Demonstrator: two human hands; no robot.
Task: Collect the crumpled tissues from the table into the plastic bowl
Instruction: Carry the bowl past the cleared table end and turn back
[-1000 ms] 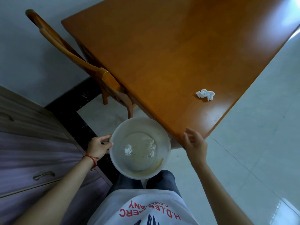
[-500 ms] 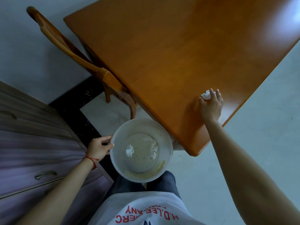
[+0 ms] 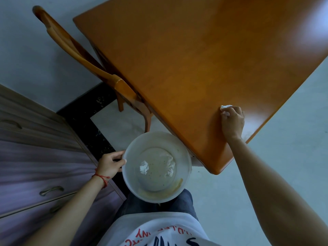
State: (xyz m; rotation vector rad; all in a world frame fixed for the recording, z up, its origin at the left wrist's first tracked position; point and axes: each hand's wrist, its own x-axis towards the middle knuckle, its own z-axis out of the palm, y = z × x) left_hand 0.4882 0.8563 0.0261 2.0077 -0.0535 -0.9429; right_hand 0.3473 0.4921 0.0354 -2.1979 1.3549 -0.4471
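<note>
A white plastic bowl [image 3: 184, 157] hangs below the table's near corner, held at its left rim by my left hand [image 3: 110, 164]. Two crumpled tissues lie inside it, one small at the left [image 3: 144, 167] and one larger at the right [image 3: 169, 166]. On the orange wooden table [image 3: 186, 59], near its right edge, my right hand [image 3: 232, 121] is closed around a white crumpled tissue [image 3: 225, 110]; only bits of it show past the fingers.
A wooden chair [image 3: 79, 55] stands tucked against the table's left side. A wood-grain drawer cabinet [image 3: 35, 166] with metal handles fills the left. A pale tiled floor lies to the right, with a dark strip beside the cabinet.
My right hand went from the table's near corner out to the tissue and closed its fingers around it. The bowl and my left hand stayed roughly in place.
</note>
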